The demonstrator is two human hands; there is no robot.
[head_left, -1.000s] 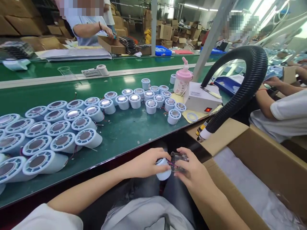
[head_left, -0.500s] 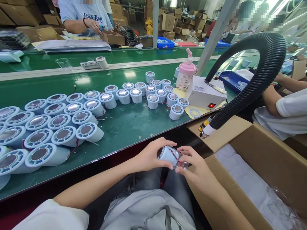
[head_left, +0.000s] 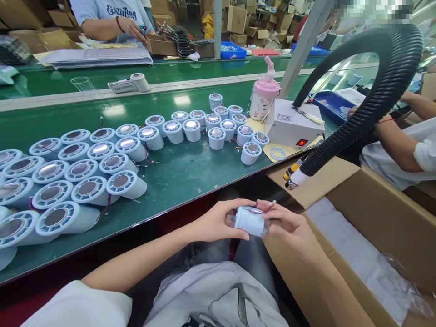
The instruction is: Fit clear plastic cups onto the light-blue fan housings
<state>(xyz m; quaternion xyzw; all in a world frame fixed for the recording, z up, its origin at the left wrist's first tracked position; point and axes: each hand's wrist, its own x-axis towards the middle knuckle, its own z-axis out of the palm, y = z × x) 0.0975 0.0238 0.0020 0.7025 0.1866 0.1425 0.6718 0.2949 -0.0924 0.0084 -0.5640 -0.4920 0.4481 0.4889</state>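
Note:
Both my hands hold one pale blue cylinder part [head_left: 250,221] with a clear cap at its right end, low over my lap, lying on its side. My left hand [head_left: 218,222] grips its left end. My right hand [head_left: 289,225] grips the capped end, and red and blue wires run over the top between my fingers. Several like pale blue cylinders [head_left: 85,172] with round metal faces lie in rows on the green table [head_left: 177,177] just ahead.
A black ribbed hose [head_left: 374,109] arches over a white box with a red switch [head_left: 293,127] and a pink bottle [head_left: 264,95]. An open cardboard box [head_left: 368,245] stands at my right. Another person's arm [head_left: 395,141] works at the right; one more stands across the belt.
The clear cap, held apart from the cylinder a second ago, now sits on its end. My hands turned the part onto its side and raised it slightly.

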